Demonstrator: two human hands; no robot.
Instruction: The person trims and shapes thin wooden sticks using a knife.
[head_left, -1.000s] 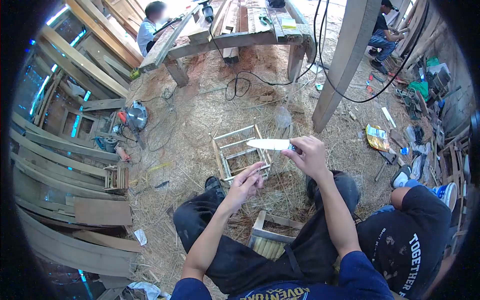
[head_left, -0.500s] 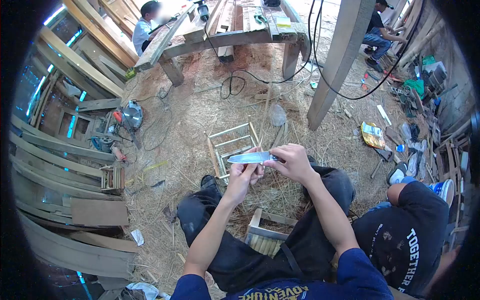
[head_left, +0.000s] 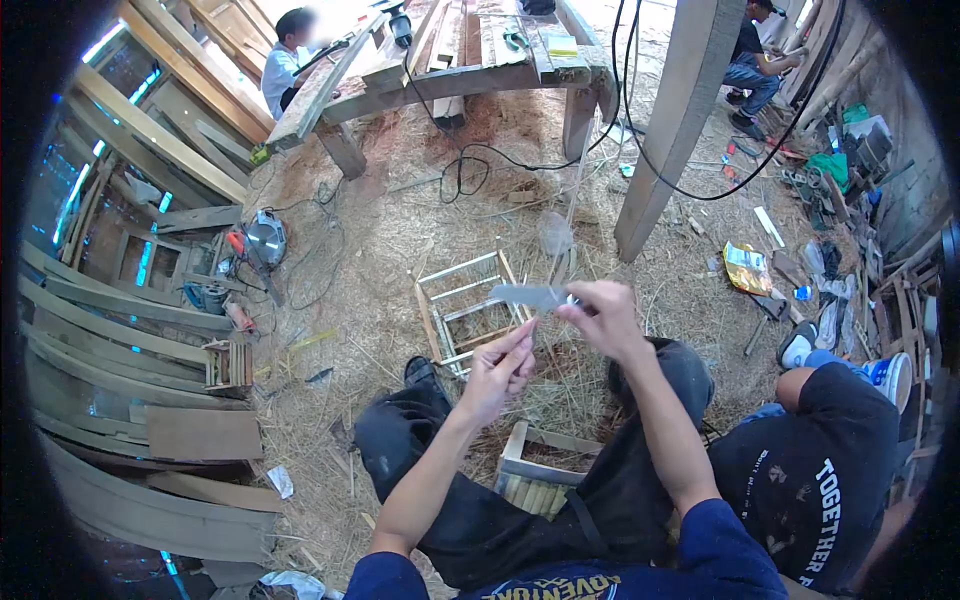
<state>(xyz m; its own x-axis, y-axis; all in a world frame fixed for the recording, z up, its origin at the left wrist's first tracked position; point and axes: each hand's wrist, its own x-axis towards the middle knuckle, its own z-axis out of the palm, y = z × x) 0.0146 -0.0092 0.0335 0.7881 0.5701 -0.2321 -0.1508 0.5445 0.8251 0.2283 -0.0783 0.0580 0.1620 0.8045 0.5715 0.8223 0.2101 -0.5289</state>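
the silver broad-bladed knife is above the straw-littered floor, its blade pointing left and its handle pinched in a narrow grip by the right hand. the left hand is closed narrowly on a thin pale strip at the blade's lower edge; whether blade and strip touch cannot be told. below and beyond the left hand, the open frame of pale wooden bars rests on the floor. the slatted wooden piece lies between the legs. a person in a black printed shirt is at the right; the rough wooden workbench stands ahead.
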